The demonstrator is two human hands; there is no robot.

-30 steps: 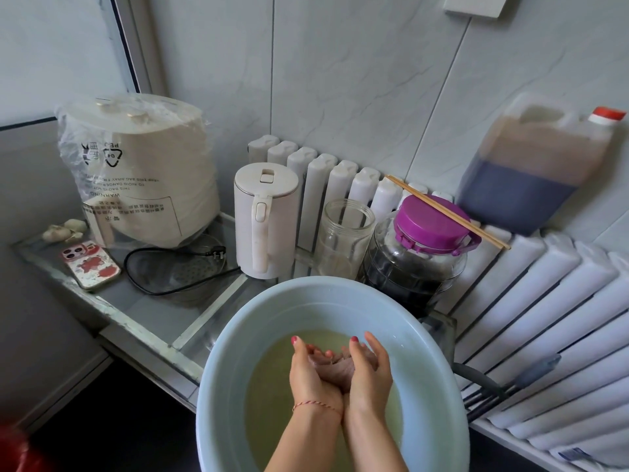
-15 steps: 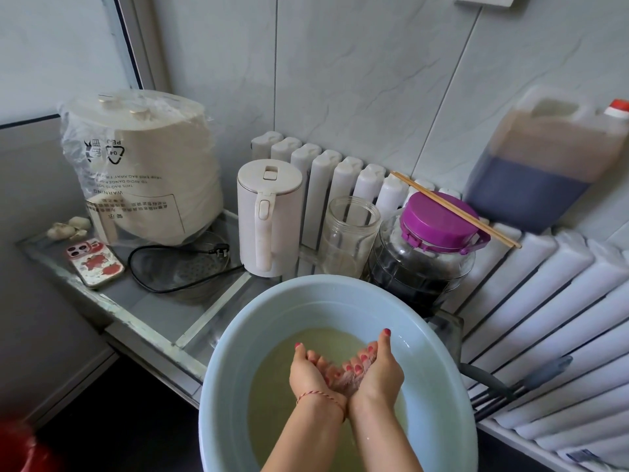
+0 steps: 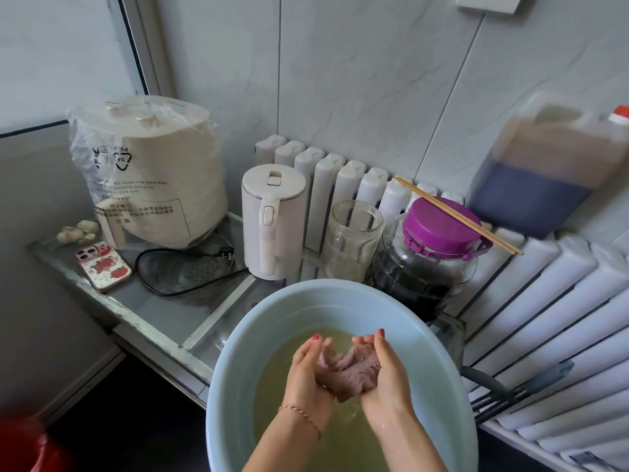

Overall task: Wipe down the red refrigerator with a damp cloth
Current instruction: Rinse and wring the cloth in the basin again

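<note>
- Starting at the far left, a red object [image 3: 20, 444] is showing only as a blurred corner cut off by the frame edge; what it is cannot be told.
- Garlic bulbs [image 3: 76, 230] and a phone [image 3: 103, 265] in a red-patterned case are lying on the glass worktop [image 3: 163, 311].
- A white appliance [image 3: 149, 178] is standing behind them, wrapped in a clear printed bag that is blurring its details.
- A black cord [image 3: 183, 270] is looping in front of it; where it is leading is hidden.
- A white kettle [image 3: 272, 221] is standing upright, with an empty glass jar [image 3: 352, 240] just beside it.
- A pale blue basin [image 3: 272, 335] is holding yellowish water, its near rim cut off at the bottom edge.
- The left hand [image 3: 306, 373] and right hand [image 3: 388, 373] are cupping together over the water, fingers curling round a wet pinkish cloth [image 3: 350, 367] bunched between the palms.
- A dark jar with a purple lid [image 3: 439, 228] is standing behind the basin, its base hidden by the rim, chopsticks [image 3: 457, 214] lying across the lid.
- A jug [image 3: 544, 165] of dark liquid is resting on the white radiator [image 3: 561, 294], its right side cut off.
</note>
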